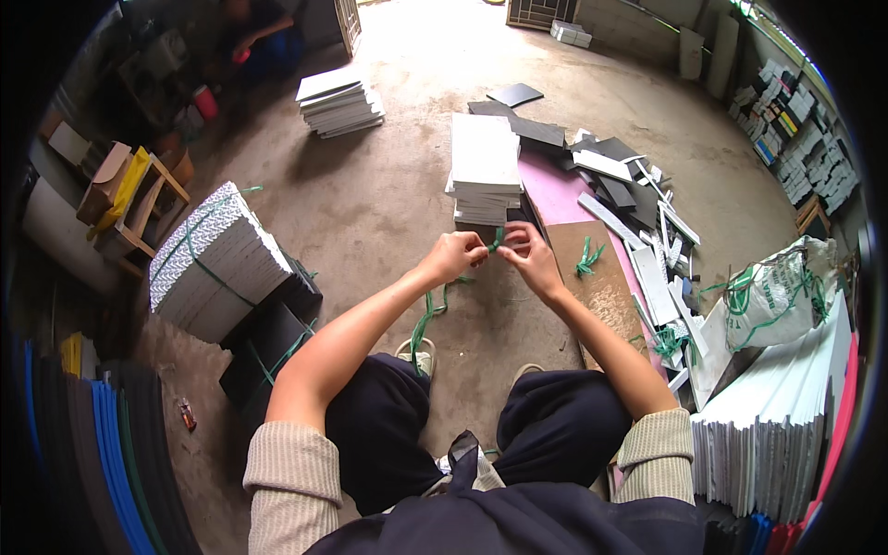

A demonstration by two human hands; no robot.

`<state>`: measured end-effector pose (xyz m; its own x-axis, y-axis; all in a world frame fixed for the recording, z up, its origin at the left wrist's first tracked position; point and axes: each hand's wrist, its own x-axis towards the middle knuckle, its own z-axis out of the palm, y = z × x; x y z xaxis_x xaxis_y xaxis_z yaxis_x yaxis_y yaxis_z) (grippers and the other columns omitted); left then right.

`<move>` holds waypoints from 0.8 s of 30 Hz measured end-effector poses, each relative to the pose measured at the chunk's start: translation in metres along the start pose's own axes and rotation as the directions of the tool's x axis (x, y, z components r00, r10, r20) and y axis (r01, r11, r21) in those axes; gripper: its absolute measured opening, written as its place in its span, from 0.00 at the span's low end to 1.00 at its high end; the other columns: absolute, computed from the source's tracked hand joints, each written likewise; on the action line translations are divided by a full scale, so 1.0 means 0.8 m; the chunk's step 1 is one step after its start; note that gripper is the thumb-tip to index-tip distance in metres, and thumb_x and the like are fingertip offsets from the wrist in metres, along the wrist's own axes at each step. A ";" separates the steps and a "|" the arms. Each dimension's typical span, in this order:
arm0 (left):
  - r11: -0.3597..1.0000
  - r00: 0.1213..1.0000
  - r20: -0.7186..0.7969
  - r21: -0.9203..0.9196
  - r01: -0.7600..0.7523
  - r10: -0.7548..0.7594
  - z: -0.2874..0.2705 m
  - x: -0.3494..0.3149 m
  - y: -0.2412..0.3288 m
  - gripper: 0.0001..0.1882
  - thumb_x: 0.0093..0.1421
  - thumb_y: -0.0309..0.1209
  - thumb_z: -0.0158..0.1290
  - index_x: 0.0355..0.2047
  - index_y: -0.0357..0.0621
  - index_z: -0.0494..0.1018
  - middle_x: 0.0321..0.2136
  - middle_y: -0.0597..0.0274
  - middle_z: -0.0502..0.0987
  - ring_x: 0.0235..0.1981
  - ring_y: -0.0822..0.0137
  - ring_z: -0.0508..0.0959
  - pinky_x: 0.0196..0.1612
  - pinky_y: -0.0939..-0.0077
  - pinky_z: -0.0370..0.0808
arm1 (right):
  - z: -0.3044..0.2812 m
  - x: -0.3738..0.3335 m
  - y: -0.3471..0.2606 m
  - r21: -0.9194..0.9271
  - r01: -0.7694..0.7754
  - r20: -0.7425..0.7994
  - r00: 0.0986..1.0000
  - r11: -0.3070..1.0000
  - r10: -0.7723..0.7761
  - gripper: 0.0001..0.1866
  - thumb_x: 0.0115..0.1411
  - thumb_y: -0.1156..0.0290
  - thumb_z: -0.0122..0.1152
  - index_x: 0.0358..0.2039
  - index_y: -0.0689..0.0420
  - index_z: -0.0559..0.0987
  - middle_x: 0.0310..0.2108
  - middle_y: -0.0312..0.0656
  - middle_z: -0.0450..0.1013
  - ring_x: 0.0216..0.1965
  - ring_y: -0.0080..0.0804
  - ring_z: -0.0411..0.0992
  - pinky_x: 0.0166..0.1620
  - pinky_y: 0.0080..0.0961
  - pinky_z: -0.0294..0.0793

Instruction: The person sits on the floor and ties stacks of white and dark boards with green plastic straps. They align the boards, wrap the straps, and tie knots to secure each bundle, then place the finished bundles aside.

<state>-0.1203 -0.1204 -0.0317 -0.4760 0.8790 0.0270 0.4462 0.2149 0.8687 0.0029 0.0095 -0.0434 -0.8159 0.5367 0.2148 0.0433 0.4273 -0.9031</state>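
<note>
My left hand [457,256] and my right hand [531,259] are close together in front of me, above the floor between my knees. Fingers of both are pinched on a bunched green plastic string [498,240]. A loose length of green string [426,317] hangs below my left forearm toward my shoe. Just beyond my hands stands a stack of white sheets [485,155]. Another knot of green string [586,257] lies right of my right hand, on a brown board [575,291].
At left sits a large bundle of white sheets [217,254] tied with green string. White and black offcuts [638,199] are heaped at right, near a white sack [770,301] and upright white sheets [768,435]. Another white stack [340,104] stands farther off. A person [264,37] is at far left.
</note>
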 end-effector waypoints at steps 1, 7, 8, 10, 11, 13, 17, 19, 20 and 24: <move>0.999 1.000 -0.018 0.039 0.006 -0.005 -0.001 0.001 -0.007 0.09 0.52 0.33 0.51 0.26 0.39 0.73 0.19 0.61 0.75 0.22 0.73 0.75 0.29 0.79 0.70 | -0.001 0.001 -0.009 -0.020 0.063 -0.040 0.997 0.998 -0.064 0.20 0.48 0.68 0.59 0.43 0.54 0.70 0.36 0.44 0.70 0.33 0.27 0.72 0.35 0.23 0.72; 0.966 0.984 -0.108 0.235 -0.110 0.139 -0.002 0.011 -0.001 0.12 0.50 0.38 0.53 0.29 0.41 0.75 0.22 0.58 0.76 0.25 0.68 0.75 0.31 0.75 0.71 | -0.016 0.025 -0.005 -0.023 0.063 0.105 0.993 0.998 -0.060 0.13 0.50 0.73 0.56 0.38 0.52 0.75 0.37 0.42 0.70 0.32 0.25 0.71 0.34 0.20 0.71; 0.966 0.983 -0.114 0.229 -0.115 0.144 -0.003 0.013 0.005 0.13 0.50 0.39 0.53 0.29 0.42 0.75 0.22 0.58 0.76 0.25 0.67 0.76 0.31 0.75 0.71 | -0.018 0.028 -0.004 -0.044 0.050 0.123 0.991 0.998 -0.044 0.12 0.50 0.74 0.56 0.37 0.53 0.76 0.37 0.42 0.70 0.32 0.25 0.72 0.33 0.20 0.71; 0.970 0.982 -0.130 0.219 -0.110 0.141 -0.004 0.011 0.009 0.14 0.50 0.41 0.53 0.29 0.43 0.75 0.23 0.57 0.76 0.26 0.66 0.76 0.32 0.74 0.70 | -0.015 0.029 -0.004 -0.053 0.045 0.053 0.998 0.998 -0.042 0.10 0.50 0.74 0.56 0.35 0.54 0.76 0.34 0.41 0.71 0.30 0.25 0.72 0.33 0.19 0.71; 0.974 0.988 -0.108 0.208 -0.089 0.114 -0.005 0.011 0.011 0.14 0.50 0.40 0.53 0.29 0.43 0.75 0.24 0.58 0.76 0.26 0.67 0.76 0.32 0.74 0.71 | -0.014 0.029 -0.004 -0.058 0.041 0.017 0.999 0.997 -0.041 0.10 0.50 0.74 0.56 0.35 0.55 0.77 0.32 0.40 0.72 0.29 0.25 0.72 0.32 0.19 0.71; 0.981 0.996 -0.064 0.189 -0.051 0.064 -0.005 0.011 0.013 0.13 0.51 0.38 0.53 0.30 0.41 0.75 0.24 0.59 0.76 0.27 0.69 0.76 0.32 0.76 0.71 | -0.017 0.029 -0.005 -0.051 -0.014 0.091 0.996 0.999 0.019 0.08 0.49 0.74 0.57 0.33 0.56 0.77 0.28 0.40 0.73 0.28 0.24 0.72 0.32 0.18 0.70; 0.986 0.987 0.146 -0.144 0.089 -0.068 0.003 -0.002 -0.010 0.11 0.53 0.34 0.51 0.32 0.40 0.73 0.25 0.62 0.77 0.28 0.75 0.75 0.32 0.80 0.70 | -0.010 0.022 -0.001 -0.156 0.000 0.206 0.978 0.988 0.033 0.08 0.49 0.74 0.58 0.32 0.57 0.77 0.24 0.39 0.74 0.26 0.23 0.72 0.31 0.18 0.70; 0.967 0.974 0.182 -0.189 0.169 -0.134 0.006 -0.013 -0.017 0.10 0.54 0.33 0.51 0.34 0.40 0.72 0.25 0.64 0.77 0.29 0.77 0.75 0.32 0.82 0.70 | -0.004 0.014 0.000 -0.075 -0.037 0.270 0.961 0.997 0.056 0.07 0.48 0.73 0.59 0.30 0.58 0.77 0.25 0.39 0.74 0.27 0.23 0.72 0.32 0.18 0.70; 0.976 0.983 0.142 -0.166 0.142 -0.119 0.005 -0.017 -0.021 0.11 0.54 0.33 0.50 0.34 0.41 0.71 0.26 0.64 0.77 0.30 0.77 0.75 0.33 0.83 0.69 | -0.002 0.012 -0.001 -0.012 -0.080 0.312 0.947 0.997 0.080 0.07 0.48 0.72 0.59 0.29 0.58 0.77 0.25 0.39 0.74 0.27 0.23 0.72 0.32 0.19 0.70; 0.940 0.987 0.103 -0.307 0.150 -0.124 -0.007 -0.028 -0.024 0.12 0.53 0.33 0.52 0.35 0.40 0.71 0.27 0.63 0.77 0.31 0.76 0.75 0.35 0.83 0.69 | 0.004 0.011 -0.003 -0.011 -0.082 0.329 0.941 0.997 0.081 0.08 0.48 0.71 0.59 0.28 0.61 0.77 0.24 0.39 0.74 0.27 0.21 0.71 0.33 0.19 0.69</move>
<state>-0.1224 -0.1467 -0.0459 -0.4469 0.8848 -0.1320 0.1156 0.2034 0.9722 -0.0061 0.0109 -0.0402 -0.9539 0.3000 0.0069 0.1160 0.3898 -0.9135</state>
